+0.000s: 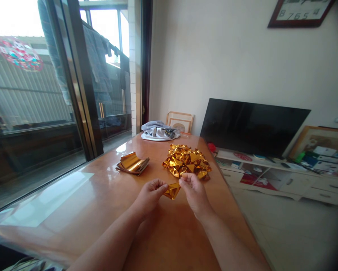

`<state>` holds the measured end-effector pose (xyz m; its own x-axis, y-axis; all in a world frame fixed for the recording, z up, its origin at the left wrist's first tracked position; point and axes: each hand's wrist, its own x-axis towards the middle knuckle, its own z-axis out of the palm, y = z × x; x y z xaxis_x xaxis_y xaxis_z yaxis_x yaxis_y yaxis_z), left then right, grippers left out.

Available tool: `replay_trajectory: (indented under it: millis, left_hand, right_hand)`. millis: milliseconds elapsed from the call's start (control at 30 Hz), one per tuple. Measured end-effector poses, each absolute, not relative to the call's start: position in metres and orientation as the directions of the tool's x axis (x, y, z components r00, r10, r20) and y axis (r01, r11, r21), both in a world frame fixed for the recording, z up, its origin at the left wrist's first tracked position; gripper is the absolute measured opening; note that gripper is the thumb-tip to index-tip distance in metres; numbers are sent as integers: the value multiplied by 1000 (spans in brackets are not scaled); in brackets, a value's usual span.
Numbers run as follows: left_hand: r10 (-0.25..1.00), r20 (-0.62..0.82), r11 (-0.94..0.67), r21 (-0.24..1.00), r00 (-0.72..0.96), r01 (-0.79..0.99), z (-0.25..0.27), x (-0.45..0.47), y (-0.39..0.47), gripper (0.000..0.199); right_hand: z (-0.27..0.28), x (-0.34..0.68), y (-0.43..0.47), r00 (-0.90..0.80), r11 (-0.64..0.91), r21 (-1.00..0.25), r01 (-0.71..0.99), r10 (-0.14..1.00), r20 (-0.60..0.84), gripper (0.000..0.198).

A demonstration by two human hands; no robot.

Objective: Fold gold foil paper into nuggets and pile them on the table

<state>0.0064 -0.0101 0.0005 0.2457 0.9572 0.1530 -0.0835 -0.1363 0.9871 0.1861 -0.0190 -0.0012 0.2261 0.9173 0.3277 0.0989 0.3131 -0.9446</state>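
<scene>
Between my two hands is a piece of folded gold foil paper (172,191), shaped roughly like a triangle pointing down. My left hand (152,194) pinches its left corner between thumb and fingers. At the opposite corner, my right hand (195,194) is closed on it with thumb and fingertips. Just beyond my right hand lies a heap of folded gold foil pieces (187,161), shiny and pointed. A stack of flat gold foil sheets (132,163), its top sheet curling up, rests to the left of the heap.
The glossy wooden table (106,203) stretches away from me. Light-coloured cloth items (160,131) lie at its far end, near a framed picture (180,121). A television (250,126) stands on a white cabinet (293,184) to the right. Sliding glass doors (81,94) run along the left.
</scene>
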Motion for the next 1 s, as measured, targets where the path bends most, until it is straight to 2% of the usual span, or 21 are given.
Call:
replay_trajectory:
  millis: [67,167,267,400,533,700,900,1000]
  left_hand:
    - [948,162,-158,987,273,-36,-2,7,-9,30]
    - [934,163,-169,986,317,-9,-3,8,-9,30]
    - [944,178,-178,984,278,-27,0,5,-8,32]
    - [962,187,-182,982,198,-42,6,-1,-8,36]
    - [941,192,-164,979,278,-124,7,0,-10,23]
    - [923,206,-140,966,324,-215,1,4,-8,17]
    - [921,230,-221,973,313,-66,-7,6,-5,18]
    - [931,268,-270,963,249,-27,-11,9,-5,19]
  right_hand:
    - [-1,187,-21,133,390,-879,275,890,437,29]
    - [-2,187,-23,-32,392,-839,377,911,412,13]
    - [-2,187,-23,-66,307,-920,245,952,300,22]
    - [1,189,-22,-19,201,-977,66,980,200,27]
    - [1,190,-22,-8,141,-990,-17,990,141,26]
    - [0,190,-22,-12,117,-993,15,993,117,26]
    - [1,185,-24,-92,187,-980,71,979,180,29]
    - [-2,184,-25,-93,216,-972,86,974,208,30]
